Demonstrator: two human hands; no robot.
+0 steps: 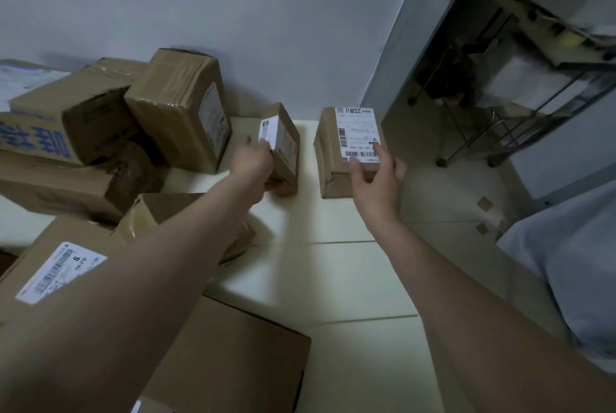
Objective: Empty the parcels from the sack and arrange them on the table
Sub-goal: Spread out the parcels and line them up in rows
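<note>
Two small brown parcels stand on the white table (333,279) near the wall. My left hand (255,166) grips the narrow parcel (286,152), which stands on edge with a white label on its near face. My right hand (376,179) rests on the squarer parcel (336,159), fingertips touching the lower edge of its white barcode label. A gap of table separates the two parcels. The sack is not in view.
Several larger cardboard boxes are piled at the left, one upright box (180,109) against the wall. A flat box with an "S" label (60,272) and another box (226,356) lie near me. The table's right edge drops to a tiled floor with a metal rack (500,132).
</note>
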